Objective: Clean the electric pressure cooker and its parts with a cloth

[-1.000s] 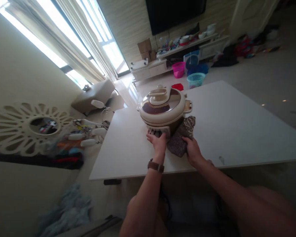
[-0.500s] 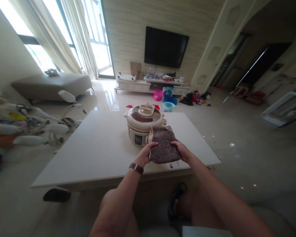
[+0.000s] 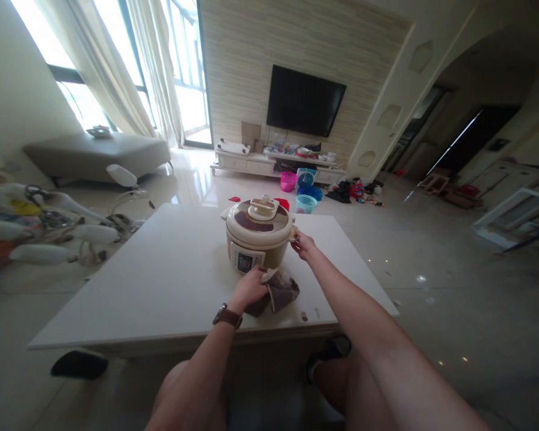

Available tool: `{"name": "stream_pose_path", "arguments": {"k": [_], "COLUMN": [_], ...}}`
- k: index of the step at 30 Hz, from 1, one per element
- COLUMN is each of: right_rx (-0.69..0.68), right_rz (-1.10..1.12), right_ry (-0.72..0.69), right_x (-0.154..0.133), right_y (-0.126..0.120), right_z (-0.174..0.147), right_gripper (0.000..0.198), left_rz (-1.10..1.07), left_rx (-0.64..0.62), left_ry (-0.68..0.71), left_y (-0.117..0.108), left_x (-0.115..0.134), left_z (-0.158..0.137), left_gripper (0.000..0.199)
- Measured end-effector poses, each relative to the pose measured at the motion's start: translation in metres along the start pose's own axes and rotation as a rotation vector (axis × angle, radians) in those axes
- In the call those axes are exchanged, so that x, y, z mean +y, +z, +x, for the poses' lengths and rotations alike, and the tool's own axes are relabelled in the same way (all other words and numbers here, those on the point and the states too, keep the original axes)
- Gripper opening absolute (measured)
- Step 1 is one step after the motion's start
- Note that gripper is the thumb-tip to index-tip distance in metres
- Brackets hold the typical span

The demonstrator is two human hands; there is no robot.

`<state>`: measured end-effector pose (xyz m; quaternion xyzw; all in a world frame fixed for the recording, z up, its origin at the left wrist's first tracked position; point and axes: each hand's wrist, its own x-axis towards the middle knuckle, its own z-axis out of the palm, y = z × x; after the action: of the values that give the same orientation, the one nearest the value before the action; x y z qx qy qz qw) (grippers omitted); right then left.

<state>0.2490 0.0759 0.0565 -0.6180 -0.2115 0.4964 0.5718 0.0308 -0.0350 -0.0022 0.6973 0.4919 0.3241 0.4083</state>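
Observation:
A cream and brown electric pressure cooker (image 3: 257,238), its lid on, stands upright on the white table (image 3: 175,269). My left hand (image 3: 250,286) is closed on a brown cloth (image 3: 282,291), bunched and hanging in front of the cooker's control panel (image 3: 247,260). At the cooker's right side, my right hand (image 3: 304,245) has its fingers curled at the side handle (image 3: 293,234). Part of that handle is hidden by the fingers.
Two small objects, one of them a brown piece (image 3: 304,316), lie near the table's front edge. Beyond the table are a light blue basket (image 3: 306,203), a pink bucket (image 3: 288,181) and a low TV cabinet (image 3: 247,163). White-armed equipment (image 3: 90,233) stands at the left.
My right hand has let go of the cloth and moved to the cooker's right handle. The cloth, now bunched in my left hand, has moved left and down.

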Motion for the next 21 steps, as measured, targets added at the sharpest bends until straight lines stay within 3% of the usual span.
{"name": "stream_pose_path", "arguments": {"k": [3,7,14,17,21], "right_rx": [0.045,0.047,0.057,-0.01,-0.063], "right_rz": [0.06,0.129,0.24,0.318,0.312], "right_ry": [-0.011,-0.023,-0.013,0.001,0.006], "right_x": [0.006,0.02,0.058,0.078,0.097], "right_y": [0.006,-0.006,-0.029,-0.038,-0.058], "right_z": [0.009,-0.001,-0.062,-0.088,-0.108], "right_gripper": [0.021,0.023,0.02,0.017,0.027], "left_rz": [0.136,0.232,0.293,0.292,0.13], "left_rx": [0.035,0.071,0.198,0.252,0.175], "left_ry": [-0.045,-0.099,-0.203,-0.239,-0.319], "left_y": [0.002,0.005,0.005,0.004,0.005], "left_x": [-0.001,-0.004,-0.005,-0.005,-0.001], "left_z": [0.006,0.009,-0.006,-0.005,-0.011], "left_gripper": [0.015,0.017,0.017,0.011,0.008]}}
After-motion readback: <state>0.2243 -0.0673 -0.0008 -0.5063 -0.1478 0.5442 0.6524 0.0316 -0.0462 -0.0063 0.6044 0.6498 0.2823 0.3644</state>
